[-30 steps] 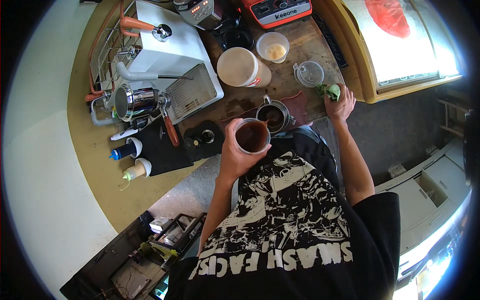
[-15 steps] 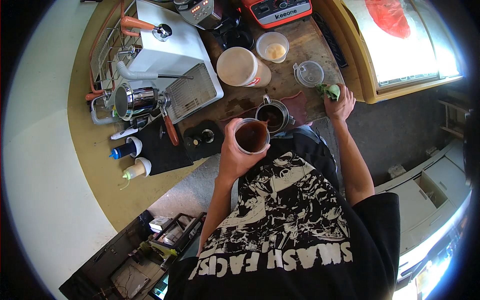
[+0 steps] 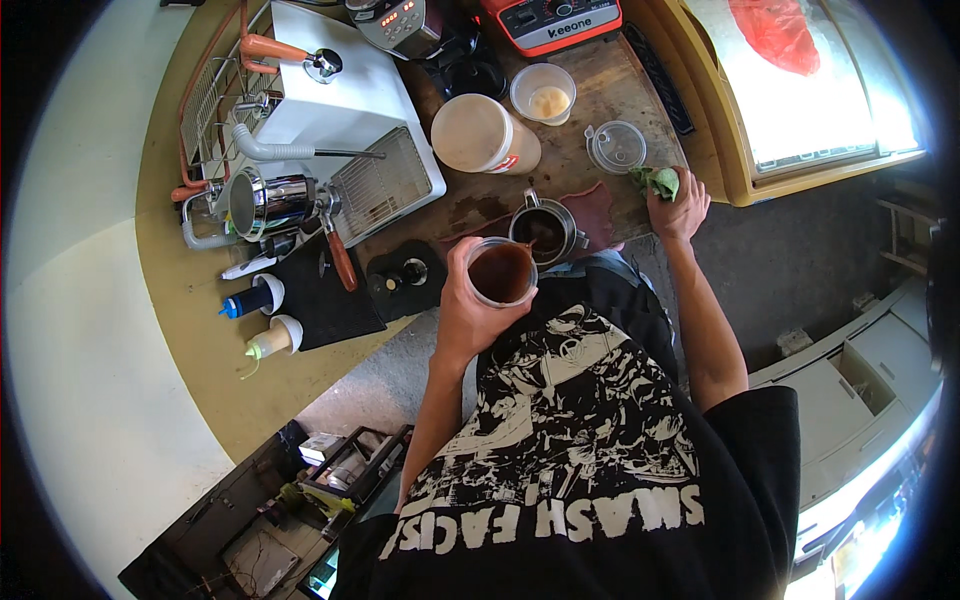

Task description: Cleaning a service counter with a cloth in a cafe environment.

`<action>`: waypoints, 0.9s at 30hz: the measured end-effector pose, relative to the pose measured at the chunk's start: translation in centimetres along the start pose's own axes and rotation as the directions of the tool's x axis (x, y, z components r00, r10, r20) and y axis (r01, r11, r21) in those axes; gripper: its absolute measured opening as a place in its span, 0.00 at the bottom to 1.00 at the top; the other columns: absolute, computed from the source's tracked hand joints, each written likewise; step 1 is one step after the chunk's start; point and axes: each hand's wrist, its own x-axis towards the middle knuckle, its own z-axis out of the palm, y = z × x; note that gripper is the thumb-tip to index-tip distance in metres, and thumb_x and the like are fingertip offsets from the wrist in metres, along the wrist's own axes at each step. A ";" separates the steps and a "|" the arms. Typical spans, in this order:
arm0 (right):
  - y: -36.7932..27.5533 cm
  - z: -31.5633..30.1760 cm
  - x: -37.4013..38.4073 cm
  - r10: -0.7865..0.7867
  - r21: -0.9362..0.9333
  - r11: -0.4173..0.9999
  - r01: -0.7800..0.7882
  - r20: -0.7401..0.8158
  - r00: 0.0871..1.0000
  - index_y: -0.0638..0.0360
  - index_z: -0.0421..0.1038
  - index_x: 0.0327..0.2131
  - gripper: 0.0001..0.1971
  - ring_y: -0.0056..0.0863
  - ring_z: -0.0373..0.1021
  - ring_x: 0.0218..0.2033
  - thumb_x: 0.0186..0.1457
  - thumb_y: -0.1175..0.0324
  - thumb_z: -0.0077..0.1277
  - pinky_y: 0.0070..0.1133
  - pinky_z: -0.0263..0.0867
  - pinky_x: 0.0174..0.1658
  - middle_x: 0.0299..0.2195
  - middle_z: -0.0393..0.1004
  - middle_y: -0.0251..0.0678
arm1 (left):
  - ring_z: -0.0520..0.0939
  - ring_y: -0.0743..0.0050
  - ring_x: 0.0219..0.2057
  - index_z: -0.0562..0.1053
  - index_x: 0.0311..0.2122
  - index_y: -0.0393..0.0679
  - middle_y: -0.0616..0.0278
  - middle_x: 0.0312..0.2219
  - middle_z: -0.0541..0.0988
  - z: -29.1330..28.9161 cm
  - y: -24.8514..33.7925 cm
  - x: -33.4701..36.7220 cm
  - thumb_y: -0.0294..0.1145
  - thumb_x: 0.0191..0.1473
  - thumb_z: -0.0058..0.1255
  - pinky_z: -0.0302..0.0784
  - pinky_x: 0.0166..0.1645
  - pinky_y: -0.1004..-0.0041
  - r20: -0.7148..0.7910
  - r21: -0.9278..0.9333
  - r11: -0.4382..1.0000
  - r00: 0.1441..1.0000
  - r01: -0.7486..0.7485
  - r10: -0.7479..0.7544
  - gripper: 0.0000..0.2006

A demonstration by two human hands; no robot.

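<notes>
My left hand (image 3: pixel 466 322) is wrapped round a clear cup (image 3: pixel 512 302) of brown liquid. The cup tips to the right, and a thin brown stream runs from its edge into a steel pitcher (image 3: pixel 578 239). That pitcher stands upright on a reddish-brown cloth (image 3: pixel 594 208) at the near edge of the wooden counter, dark liquid inside it. My right hand (image 3: pixel 682 208) rests on the counter's right edge, its fingers closed on a crumpled green cloth (image 3: pixel 662 183). Just beyond the green cloth lies a clear plastic lid (image 3: pixel 618 146).
A large lidded tub (image 3: pixel 468 132) and a clear cup with pale contents (image 3: pixel 544 84) stand behind the pitcher. To the left are a white espresso machine (image 3: pixel 350 90), a portafilter (image 3: pixel 340 252) and squeeze bottles (image 3: pixel 272 338). A red appliance (image 3: pixel 560 30) sits at the back.
Hands and objects hold almost the same places. The brown liquid keeps running from the tilted cup into the steel pitcher.
</notes>
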 end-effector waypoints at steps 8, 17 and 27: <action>-0.1 0.0 0.0 0.014 -0.008 1.000 -0.014 0.005 1.000 0.49 0.72 0.40 0.22 0.38 0.69 0.41 0.38 0.58 0.63 0.33 0.60 0.44 0.36 0.74 0.32 | 0.79 0.57 0.48 0.60 0.56 0.39 0.50 0.46 0.74 -0.1 0.0 0.0 0.34 0.34 0.75 0.74 0.54 0.64 -0.015 -0.049 0.999 1.000 0.024 -0.025 0.43; 0.1 0.2 0.0 0.011 -0.009 1.000 -0.011 -0.010 1.000 0.49 0.72 0.40 0.23 0.37 0.69 0.41 0.38 0.56 0.63 0.32 0.60 0.44 0.36 0.74 0.32 | 0.80 0.57 0.47 0.60 0.56 0.39 0.49 0.45 0.75 -0.7 0.6 0.4 0.33 0.34 0.74 0.74 0.53 0.64 0.004 -0.020 1.000 1.000 0.013 -0.013 0.44; 0.0 0.1 0.0 0.012 -0.007 1.000 -0.012 0.014 1.000 0.49 0.72 0.41 0.24 0.38 0.69 0.41 0.36 0.57 0.63 0.32 0.60 0.45 0.37 0.75 0.33 | 0.80 0.57 0.47 0.59 0.56 0.39 0.49 0.44 0.76 -1.1 1.2 0.6 0.33 0.34 0.74 0.74 0.53 0.64 0.026 -0.029 0.999 0.999 0.046 -0.046 0.44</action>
